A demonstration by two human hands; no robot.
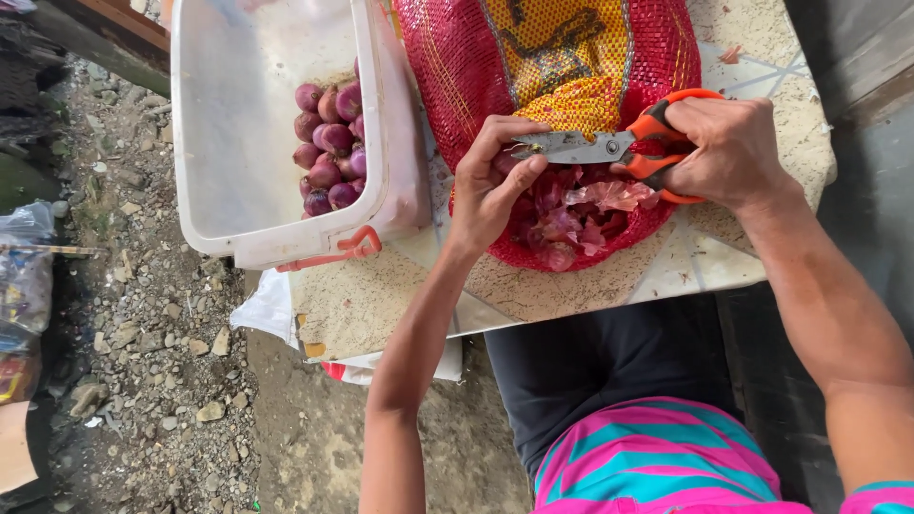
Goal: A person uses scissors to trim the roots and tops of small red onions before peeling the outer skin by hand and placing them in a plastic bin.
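Observation:
My right hand (728,152) grips orange-handled scissors (609,146), blades pointing left over the open mouth of a red and yellow mesh sack (476,67). My left hand (490,186) is at the blade tips, fingers curled around a small red onion that is mostly hidden. Loose purple-red onion skins (581,214) fill the sack's mouth just below the blades. A white plastic tub (238,124) to the left holds several trimmed red onions (328,148) piled against its right wall.
The sack and tub rest on a speckled stone slab (400,295) over my lap. Gravel ground (162,352) lies to the left, with plastic bags (24,286) at the far left edge. A white sack (267,309) hangs under the slab.

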